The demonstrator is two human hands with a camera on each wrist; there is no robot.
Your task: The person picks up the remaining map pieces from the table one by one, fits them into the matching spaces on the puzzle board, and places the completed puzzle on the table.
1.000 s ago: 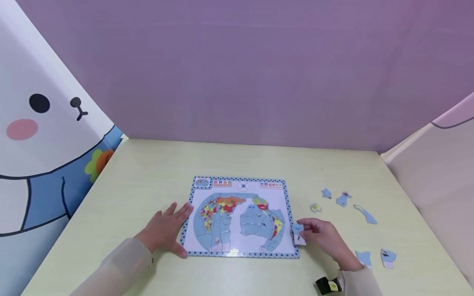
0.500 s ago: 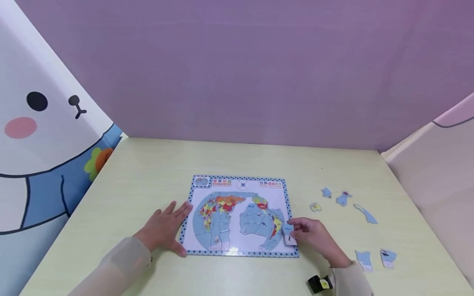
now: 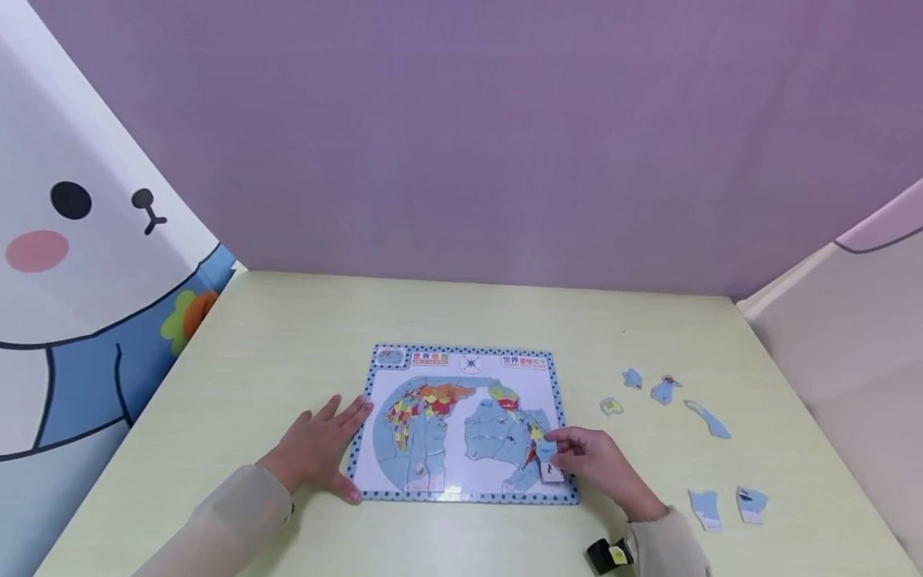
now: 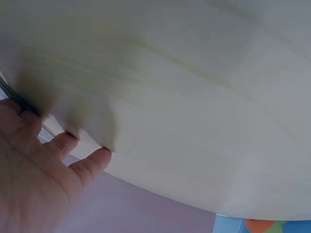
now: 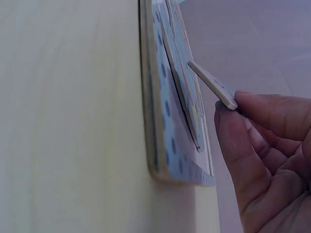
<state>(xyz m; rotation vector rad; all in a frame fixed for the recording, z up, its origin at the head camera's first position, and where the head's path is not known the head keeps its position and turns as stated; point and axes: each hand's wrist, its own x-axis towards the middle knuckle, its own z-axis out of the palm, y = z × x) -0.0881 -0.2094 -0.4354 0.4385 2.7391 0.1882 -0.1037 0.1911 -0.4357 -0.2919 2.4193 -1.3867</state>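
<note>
A world-map jigsaw puzzle board (image 3: 456,437) with a blue dotted border lies flat on the table, partly filled with coloured pieces. Along its left edge rests my left hand (image 3: 312,450), fingers spread and thumb near the lower corner; fingers (image 4: 90,167) also show in the left wrist view. My right hand (image 3: 597,466) pinches a blue and white puzzle piece (image 3: 551,473) between thumb and fingertips over the board's right side. In the right wrist view that piece (image 5: 214,86) is tilted above the board (image 5: 167,121). Whether its far edge touches the pieces below, I cannot tell.
Several loose pieces lie right of the board: a small yellowish piece (image 3: 611,406), a long blue one (image 3: 708,419) and a blue and white one (image 3: 705,510) among them. A purple partition (image 3: 490,144) stands behind the table (image 3: 310,312). A black wrist device (image 3: 608,554) sits by the right cuff.
My right hand has moved left with the puzzle piece, from the board's right border to over the map's right side. The left hand stays at the left edge.
</note>
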